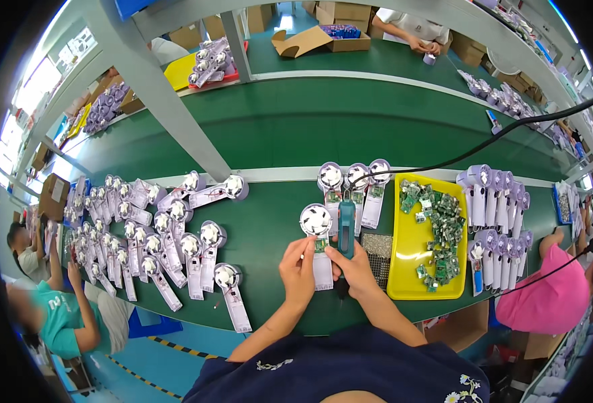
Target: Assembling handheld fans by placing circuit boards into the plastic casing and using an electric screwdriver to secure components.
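My left hand (299,270) is closed on a handheld fan's white half-shell (322,274), which has a purple ring, white blades and a small green circuit board (320,244). My right hand (354,266) is wrapped round a teal electric screwdriver (347,225) with a black cord at its far end. The screwdriver is just right of the shell; whether its tip touches anything is hidden. Beyond my hands lie more fan halves (330,176) with green boards. Close to my right hand, a yellow tray (410,269) holds many loose circuit boards (444,225).
Many open fan halves (190,245) cover the table's left side. Rows of fans (487,191) stand right of the tray. A black cord (457,158) runs to the upper right. A grey post (165,87) rises beyond the table. Co-workers sit left, right and across.
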`<action>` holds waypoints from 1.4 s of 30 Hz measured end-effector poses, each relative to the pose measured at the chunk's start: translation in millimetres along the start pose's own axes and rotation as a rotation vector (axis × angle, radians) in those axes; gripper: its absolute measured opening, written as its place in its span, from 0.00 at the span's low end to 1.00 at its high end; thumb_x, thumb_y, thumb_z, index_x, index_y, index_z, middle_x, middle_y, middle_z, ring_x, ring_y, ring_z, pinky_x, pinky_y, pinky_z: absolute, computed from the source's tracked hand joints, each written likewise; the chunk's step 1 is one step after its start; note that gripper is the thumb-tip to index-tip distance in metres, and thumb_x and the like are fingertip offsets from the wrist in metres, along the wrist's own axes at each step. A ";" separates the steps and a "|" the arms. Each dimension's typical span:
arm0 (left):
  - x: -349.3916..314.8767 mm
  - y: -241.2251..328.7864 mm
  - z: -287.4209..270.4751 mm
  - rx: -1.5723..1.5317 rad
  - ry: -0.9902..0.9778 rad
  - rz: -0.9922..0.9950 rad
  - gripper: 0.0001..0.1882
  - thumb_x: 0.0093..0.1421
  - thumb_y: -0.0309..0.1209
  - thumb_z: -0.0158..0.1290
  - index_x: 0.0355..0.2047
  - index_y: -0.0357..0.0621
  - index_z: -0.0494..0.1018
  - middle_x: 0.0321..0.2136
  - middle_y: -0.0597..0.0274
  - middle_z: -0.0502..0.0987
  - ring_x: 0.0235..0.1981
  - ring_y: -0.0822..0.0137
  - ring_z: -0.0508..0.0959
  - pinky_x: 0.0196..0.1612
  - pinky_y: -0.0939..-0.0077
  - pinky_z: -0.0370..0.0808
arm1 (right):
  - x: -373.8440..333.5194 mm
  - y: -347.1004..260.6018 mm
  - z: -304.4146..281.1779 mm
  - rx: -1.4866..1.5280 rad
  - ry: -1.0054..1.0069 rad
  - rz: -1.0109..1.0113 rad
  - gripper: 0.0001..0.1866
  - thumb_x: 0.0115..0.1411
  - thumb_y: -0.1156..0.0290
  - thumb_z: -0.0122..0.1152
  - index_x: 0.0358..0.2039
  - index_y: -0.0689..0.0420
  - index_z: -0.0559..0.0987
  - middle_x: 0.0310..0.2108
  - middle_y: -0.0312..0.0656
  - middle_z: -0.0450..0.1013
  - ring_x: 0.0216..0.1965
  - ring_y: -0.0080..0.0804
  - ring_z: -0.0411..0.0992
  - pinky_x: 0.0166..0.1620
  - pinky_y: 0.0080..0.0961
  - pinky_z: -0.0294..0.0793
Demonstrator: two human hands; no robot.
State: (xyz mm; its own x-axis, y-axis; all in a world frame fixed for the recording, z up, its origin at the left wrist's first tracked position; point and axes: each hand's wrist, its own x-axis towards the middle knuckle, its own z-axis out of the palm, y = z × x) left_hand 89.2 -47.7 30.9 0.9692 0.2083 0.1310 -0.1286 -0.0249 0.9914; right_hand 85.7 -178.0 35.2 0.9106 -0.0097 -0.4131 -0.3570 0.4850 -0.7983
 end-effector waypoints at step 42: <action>5.2 14.2 -9.9 -0.072 0.028 -0.127 0.12 0.73 0.28 0.52 0.49 0.34 0.80 0.40 0.61 0.80 0.34 0.78 0.77 0.33 0.84 0.73 | -14.3 -1.0 15.5 0.141 -0.011 0.010 0.24 0.63 0.78 0.68 0.57 0.60 0.69 0.38 0.44 0.77 0.21 0.20 0.70 0.23 0.20 0.70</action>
State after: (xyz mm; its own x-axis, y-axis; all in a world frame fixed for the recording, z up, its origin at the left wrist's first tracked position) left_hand 90.3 -37.3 45.6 0.9725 0.2331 0.0033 -0.0209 0.0729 0.9971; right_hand 76.2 -164.9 48.7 0.9099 0.0051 -0.4147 -0.3335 0.6032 -0.7245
